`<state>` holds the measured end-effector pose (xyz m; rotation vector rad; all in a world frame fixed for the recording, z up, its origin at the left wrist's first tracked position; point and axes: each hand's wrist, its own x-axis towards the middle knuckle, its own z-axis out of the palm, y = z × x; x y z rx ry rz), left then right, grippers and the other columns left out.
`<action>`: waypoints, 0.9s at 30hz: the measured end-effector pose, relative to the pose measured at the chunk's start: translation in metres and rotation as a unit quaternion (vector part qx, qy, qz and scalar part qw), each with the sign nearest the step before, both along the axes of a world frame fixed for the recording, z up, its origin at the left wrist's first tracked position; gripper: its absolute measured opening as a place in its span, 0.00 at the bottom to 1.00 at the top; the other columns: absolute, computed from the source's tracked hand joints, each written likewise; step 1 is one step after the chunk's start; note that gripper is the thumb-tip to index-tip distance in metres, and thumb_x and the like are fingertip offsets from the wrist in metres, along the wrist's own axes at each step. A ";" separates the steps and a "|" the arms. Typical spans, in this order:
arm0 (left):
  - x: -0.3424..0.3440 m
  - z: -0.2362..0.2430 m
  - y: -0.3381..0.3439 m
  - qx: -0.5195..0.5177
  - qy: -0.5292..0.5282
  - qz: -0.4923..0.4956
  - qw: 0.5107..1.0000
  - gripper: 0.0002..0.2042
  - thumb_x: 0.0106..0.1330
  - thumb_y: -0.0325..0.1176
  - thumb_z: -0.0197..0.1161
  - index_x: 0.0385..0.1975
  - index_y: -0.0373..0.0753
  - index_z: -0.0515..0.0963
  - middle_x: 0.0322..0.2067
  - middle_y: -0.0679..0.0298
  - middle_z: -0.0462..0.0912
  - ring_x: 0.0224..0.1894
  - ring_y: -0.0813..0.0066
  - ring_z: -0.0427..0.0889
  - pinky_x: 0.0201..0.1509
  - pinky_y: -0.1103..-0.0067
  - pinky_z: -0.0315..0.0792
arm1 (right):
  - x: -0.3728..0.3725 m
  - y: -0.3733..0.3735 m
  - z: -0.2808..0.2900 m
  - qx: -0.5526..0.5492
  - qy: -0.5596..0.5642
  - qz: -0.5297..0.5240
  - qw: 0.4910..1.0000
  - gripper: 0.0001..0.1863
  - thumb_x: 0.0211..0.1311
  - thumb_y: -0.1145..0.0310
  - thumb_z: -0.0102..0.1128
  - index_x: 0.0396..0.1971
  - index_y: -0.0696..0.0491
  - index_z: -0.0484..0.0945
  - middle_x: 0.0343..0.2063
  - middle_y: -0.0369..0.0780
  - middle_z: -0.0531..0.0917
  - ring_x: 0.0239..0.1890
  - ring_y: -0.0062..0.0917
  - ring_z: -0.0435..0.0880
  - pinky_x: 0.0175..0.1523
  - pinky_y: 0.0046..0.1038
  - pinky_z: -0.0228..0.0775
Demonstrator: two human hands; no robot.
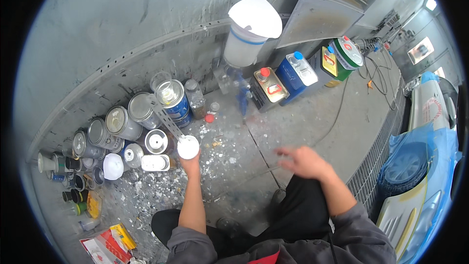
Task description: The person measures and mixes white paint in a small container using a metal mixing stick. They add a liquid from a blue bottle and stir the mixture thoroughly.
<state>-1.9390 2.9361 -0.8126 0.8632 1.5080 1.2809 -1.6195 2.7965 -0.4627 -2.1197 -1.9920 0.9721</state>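
Observation:
My left hand (192, 165) is wrapped round a small cup of white liquid (188, 147). A perforated mixing stick (165, 117) leans up out of the cup toward the paint cans. Over the floor at the right, my right hand (304, 162) hangs with nothing in it, its fingers stretched out and a little blurred. Beyond both hands, a blue spray gun (241, 90) stands by the wall, its lower part hard to make out. On top of it sits a translucent paint cup (243, 48) with a white paper strainer (255, 15) in its mouth.
Paint cans (117, 120) and bottles crowd the wall at the left. A blue can (176, 105) stands nearest the gun. Rectangular solvent tins (297, 76) line the wall at the right. A red cap (209, 118) lies on the paint-spattered floor. A masked car (410, 166) stands far right.

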 end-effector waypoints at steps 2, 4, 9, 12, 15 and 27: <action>-0.005 0.014 -0.016 -0.015 0.022 -0.049 0.998 0.43 0.51 0.23 0.83 0.69 0.35 0.68 0.62 0.62 0.80 0.61 0.69 0.80 0.66 0.72 0.73 | 0.052 0.033 -0.047 0.065 0.006 -0.077 0.995 0.26 0.69 0.54 0.65 0.63 0.50 0.78 0.50 0.48 0.88 0.53 0.47 0.87 0.57 0.44 0.79; -0.003 0.036 -0.035 -0.023 0.011 -0.105 0.994 0.43 0.51 0.23 0.84 0.69 0.35 0.68 0.62 0.62 0.80 0.61 0.69 0.80 0.66 0.73 0.73 | 0.107 0.078 -0.115 0.131 -0.046 -0.150 0.979 0.33 0.66 0.51 0.69 0.67 0.50 0.74 0.54 0.51 0.86 0.56 0.48 0.85 0.60 0.44 0.78; -0.015 0.115 -0.093 -0.037 0.039 -0.168 0.984 0.40 0.51 0.22 0.83 0.66 0.32 0.71 0.57 0.60 0.83 0.57 0.70 0.83 0.62 0.74 0.77 | 0.137 0.177 -0.197 0.179 -0.165 -0.247 0.938 0.52 0.53 0.40 0.75 0.75 0.47 0.65 0.65 0.53 0.76 0.61 0.51 0.80 0.60 0.49 0.76; -0.019 0.167 -0.113 -0.047 0.010 -0.224 0.973 0.41 0.49 0.24 0.86 0.66 0.34 0.72 0.57 0.63 0.82 0.57 0.72 0.81 0.62 0.74 0.76 | 0.137 0.201 -0.204 0.177 -0.214 -0.243 0.930 0.54 0.49 0.37 0.76 0.74 0.45 0.66 0.62 0.53 0.75 0.61 0.50 0.79 0.60 0.51 0.74; -0.040 0.198 -0.111 -0.112 0.147 -0.259 0.948 0.38 0.49 0.26 0.87 0.62 0.32 0.76 0.54 0.62 0.84 0.55 0.71 0.82 0.61 0.72 0.76 | 0.120 0.207 -0.186 0.169 -0.181 -0.267 0.931 0.44 0.51 0.43 0.74 0.66 0.50 0.71 0.57 0.55 0.76 0.58 0.51 0.79 0.58 0.50 0.72; 0.111 0.250 -0.046 0.109 -0.109 -0.378 0.913 0.45 0.60 0.24 0.79 0.77 0.35 0.60 0.72 0.56 0.71 0.72 0.61 0.70 0.78 0.63 0.60 | 0.151 0.008 -0.187 0.123 -0.173 -0.192 0.958 0.53 0.46 0.46 0.79 0.73 0.48 0.65 0.57 0.55 0.73 0.60 0.49 0.75 0.58 0.49 0.72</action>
